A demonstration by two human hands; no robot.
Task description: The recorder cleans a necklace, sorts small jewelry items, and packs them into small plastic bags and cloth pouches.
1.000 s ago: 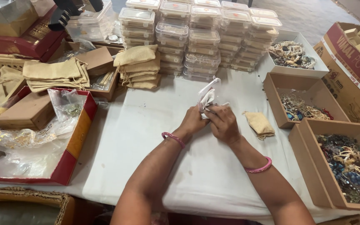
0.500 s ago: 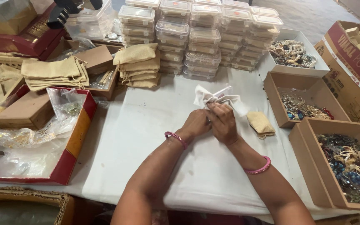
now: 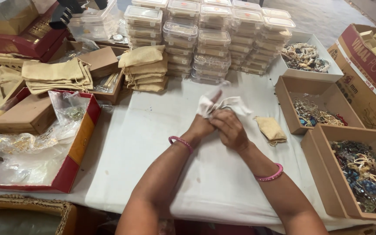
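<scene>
Both of my hands meet over the middle of the white-covered table. My left hand and my right hand together grip a crumpled white cloth, which sticks out above the fingers. A pink bangle circles each wrist. A small beige pouch lies on the table just right of my right hand, untouched.
Stacks of clear plastic boxes stand at the back. Beige pouches are piled at the back left. Three open cardboard boxes of beaded jewellery line the right side. A red tray with plastic bags sits at the left.
The white cloth has been turned and bunched between my hands; it stood upright earlier and is now spread wider above the fingers. My hands stayed in the same spot.
</scene>
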